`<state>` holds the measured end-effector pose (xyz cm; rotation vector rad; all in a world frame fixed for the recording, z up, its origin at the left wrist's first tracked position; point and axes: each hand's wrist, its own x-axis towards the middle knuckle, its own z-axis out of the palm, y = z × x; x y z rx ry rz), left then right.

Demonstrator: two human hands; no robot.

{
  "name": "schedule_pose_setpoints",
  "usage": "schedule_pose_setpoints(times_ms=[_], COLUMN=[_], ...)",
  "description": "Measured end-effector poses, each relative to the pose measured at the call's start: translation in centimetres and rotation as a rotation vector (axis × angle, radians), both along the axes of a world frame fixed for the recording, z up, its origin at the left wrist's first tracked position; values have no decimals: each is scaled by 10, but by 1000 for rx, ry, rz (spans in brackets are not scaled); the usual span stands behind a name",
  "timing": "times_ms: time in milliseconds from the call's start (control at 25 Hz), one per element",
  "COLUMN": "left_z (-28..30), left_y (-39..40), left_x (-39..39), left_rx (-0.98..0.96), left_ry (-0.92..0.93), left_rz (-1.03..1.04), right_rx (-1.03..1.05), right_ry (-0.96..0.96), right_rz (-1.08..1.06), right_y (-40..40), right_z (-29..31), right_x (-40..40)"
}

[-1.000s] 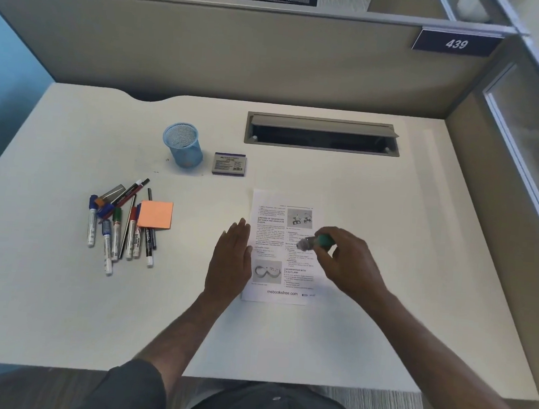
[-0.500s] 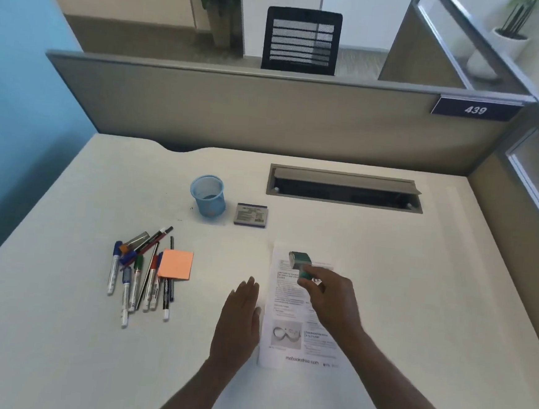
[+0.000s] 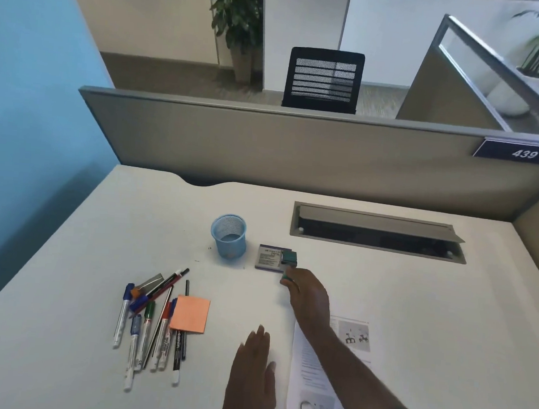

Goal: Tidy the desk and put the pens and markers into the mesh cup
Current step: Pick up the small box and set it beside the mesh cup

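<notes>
Right hand [image 3: 308,293] is stretched out over the desk [image 3: 414,312], fingers curled around a small green thing [image 3: 289,260] with a grey end; can't tell what it is exactly. It's being held right at the edge of a little flat box [image 3: 268,258] with a purple border and a printed label, and whether the two actually touch I can't tell.

Left hand [image 3: 253,374] lies flat on the desk, fingers straight and together, holding nothing, just beside the left edge of a printed sheet of paper [image 3: 348,336]. The right forearm crosses over that sheet.

The blue mesh cup [image 3: 229,236] stands upright just left of the box, and nothing sticks out of it. The pens and markers [image 3: 152,327] are in a loose pile on the left side of the desk, nearer the person than the cup and well apart from it, mostly pointing toward the person. An orange sticky pad [image 3: 189,313] sits on the right side of the pile, covering part of a couple of them.
</notes>
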<state>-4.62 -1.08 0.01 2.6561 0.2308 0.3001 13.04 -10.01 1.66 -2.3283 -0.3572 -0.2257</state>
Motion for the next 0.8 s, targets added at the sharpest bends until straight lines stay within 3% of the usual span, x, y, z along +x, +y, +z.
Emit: schedule_pose_setpoints(times_ms=[520,800], left_z=[-43,-47], left_y=[22,20], left_x=[-4,-8], left_rx=[159,134], left_ry=[186,220], left_rz=[-36,-39], right_rx=[-65,-107], right_ry=[-57,-11], right_rz=[20,14], right_y=[20,20], right_z=[-33,-38], right_x=[35,33])
